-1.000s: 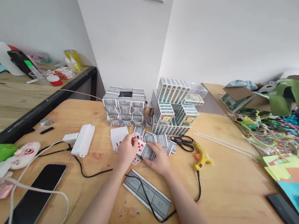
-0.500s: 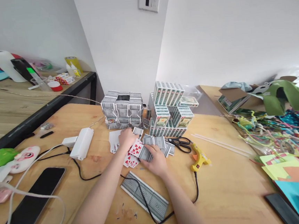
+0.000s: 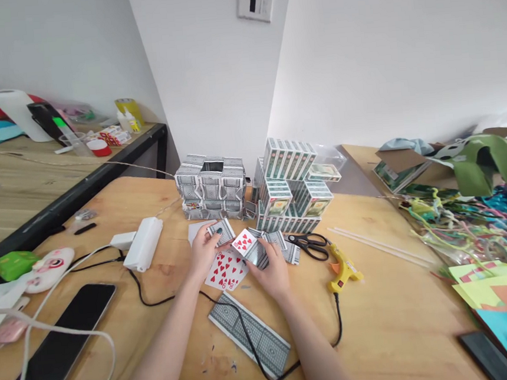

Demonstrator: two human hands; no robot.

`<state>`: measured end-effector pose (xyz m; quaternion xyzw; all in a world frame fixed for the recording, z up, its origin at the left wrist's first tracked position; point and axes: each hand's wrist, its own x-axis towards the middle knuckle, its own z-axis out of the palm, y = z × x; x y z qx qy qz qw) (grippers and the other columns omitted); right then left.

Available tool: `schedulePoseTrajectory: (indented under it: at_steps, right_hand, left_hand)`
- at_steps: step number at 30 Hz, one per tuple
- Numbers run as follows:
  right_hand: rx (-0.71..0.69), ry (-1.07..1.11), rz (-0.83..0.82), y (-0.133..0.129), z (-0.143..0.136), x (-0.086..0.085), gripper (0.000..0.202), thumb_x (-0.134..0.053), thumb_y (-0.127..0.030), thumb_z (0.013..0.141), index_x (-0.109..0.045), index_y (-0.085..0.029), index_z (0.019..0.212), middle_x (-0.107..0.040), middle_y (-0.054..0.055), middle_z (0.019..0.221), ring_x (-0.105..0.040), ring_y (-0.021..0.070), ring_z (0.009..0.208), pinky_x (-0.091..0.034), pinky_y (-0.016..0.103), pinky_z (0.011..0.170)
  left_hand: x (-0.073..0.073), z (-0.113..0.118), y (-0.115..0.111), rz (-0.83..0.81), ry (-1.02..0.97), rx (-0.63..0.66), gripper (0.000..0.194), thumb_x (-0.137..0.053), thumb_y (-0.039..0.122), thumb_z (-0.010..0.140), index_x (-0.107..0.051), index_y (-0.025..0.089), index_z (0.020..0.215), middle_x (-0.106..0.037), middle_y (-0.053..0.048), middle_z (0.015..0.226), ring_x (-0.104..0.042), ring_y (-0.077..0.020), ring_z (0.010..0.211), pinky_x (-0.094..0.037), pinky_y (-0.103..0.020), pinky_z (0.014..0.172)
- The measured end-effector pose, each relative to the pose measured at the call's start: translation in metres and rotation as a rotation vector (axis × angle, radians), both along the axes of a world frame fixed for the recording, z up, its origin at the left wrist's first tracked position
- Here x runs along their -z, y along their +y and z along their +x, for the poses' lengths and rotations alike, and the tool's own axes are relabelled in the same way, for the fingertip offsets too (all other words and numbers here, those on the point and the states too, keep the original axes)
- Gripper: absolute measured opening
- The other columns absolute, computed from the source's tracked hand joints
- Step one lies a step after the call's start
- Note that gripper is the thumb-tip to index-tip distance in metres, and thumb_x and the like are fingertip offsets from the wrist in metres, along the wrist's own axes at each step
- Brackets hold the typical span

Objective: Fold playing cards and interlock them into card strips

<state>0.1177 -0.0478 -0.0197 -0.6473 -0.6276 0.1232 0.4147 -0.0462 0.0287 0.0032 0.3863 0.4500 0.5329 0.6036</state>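
My left hand (image 3: 202,253) pinches a playing card (image 3: 224,230) with its grey patterned back showing. My right hand (image 3: 273,270) is closed on playing cards (image 3: 244,243), a heart card face up at their left end and a patterned back beside it. Below, several heart cards (image 3: 225,274) lie face up on the table. More patterned cards (image 3: 276,239) lie behind my right fingers, partly hidden. Nearer me is a strip of joined cards (image 3: 260,338), crossed by a black cord. A hollow structure made of cards (image 3: 211,186) stands beyond my hands.
Stacked card boxes (image 3: 290,201) stand at the back, with black scissors (image 3: 310,246) in front. A yellow glue gun (image 3: 342,267) and clear sticks (image 3: 380,245) lie to the right. At left are a white power adapter (image 3: 143,244), a phone (image 3: 63,345) and cables. Craft scraps (image 3: 461,225) cover the far right.
My left hand has drawn back slightly and lifted its card, back side up. My right hand has raised its cards, uncovering more of the face-up hearts. The view has shifted slightly.
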Motion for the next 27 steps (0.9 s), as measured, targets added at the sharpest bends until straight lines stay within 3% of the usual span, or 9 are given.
schedulePoseTrajectory:
  at_steps: [6, 12, 17, 24, 27]
  right_hand:
    - [0.055, -0.007, 0.040, 0.000, 0.001, 0.003, 0.054, -0.065, -0.037, 0.068, -0.049, -0.017, 0.115, -0.056, 0.011, 0.103, -0.052, 0.0260, 0.099, -0.044, 0.040, 0.085]
    - [0.028, -0.023, 0.052, 0.001, 0.002, 0.006, 0.056, -0.066, -0.041, 0.067, -0.049, -0.018, 0.115, -0.056, 0.011, 0.102, -0.052, 0.0266, 0.098, -0.044, 0.042, 0.083]
    - [0.017, -0.018, 0.052, 0.000, 0.002, 0.006, 0.057, -0.067, -0.043, 0.066, -0.049, -0.018, 0.115, -0.056, 0.011, 0.103, -0.052, 0.0267, 0.099, -0.044, 0.042, 0.085]
    - [0.087, 0.010, 0.069, -0.001, 0.003, 0.006, 0.054, -0.065, -0.040, 0.069, -0.048, -0.019, 0.116, -0.056, 0.010, 0.104, -0.052, 0.0264, 0.100, -0.044, 0.042, 0.085]
    - [0.090, 0.003, 0.056, -0.002, 0.003, 0.006, 0.054, -0.065, -0.039, 0.069, -0.047, -0.019, 0.116, -0.055, 0.010, 0.106, -0.050, 0.0263, 0.101, -0.043, 0.042, 0.087]
  left_hand:
    - [0.015, 0.010, -0.009, -0.035, -0.163, -0.036, 0.026, -0.063, 0.030, 0.067, -0.050, 0.018, 0.086, -0.067, -0.002, 0.078, -0.066, -0.0196, 0.072, -0.051, -0.035, 0.068]
    - [0.011, 0.013, -0.012, -0.041, -0.310, 0.014, 0.029, -0.065, 0.027, 0.065, -0.048, 0.017, 0.086, -0.067, -0.004, 0.081, -0.066, -0.0199, 0.075, -0.050, -0.037, 0.072]
    - [0.008, 0.015, -0.012, -0.048, -0.267, 0.011, 0.030, -0.065, 0.031, 0.065, -0.046, 0.018, 0.086, -0.066, -0.004, 0.085, -0.064, -0.0188, 0.078, -0.050, -0.037, 0.072]
    - [0.009, -0.002, -0.006, 0.023, -0.044, 0.006, 0.042, -0.065, 0.030, 0.064, -0.055, 0.018, 0.104, -0.064, -0.004, 0.093, -0.060, -0.0135, 0.069, -0.047, -0.024, 0.058]
    - [0.009, -0.006, -0.006, 0.023, -0.007, 0.060, 0.052, -0.064, 0.031, 0.065, -0.053, 0.020, 0.115, -0.064, -0.004, 0.098, -0.060, -0.0145, 0.073, -0.045, -0.023, 0.060]
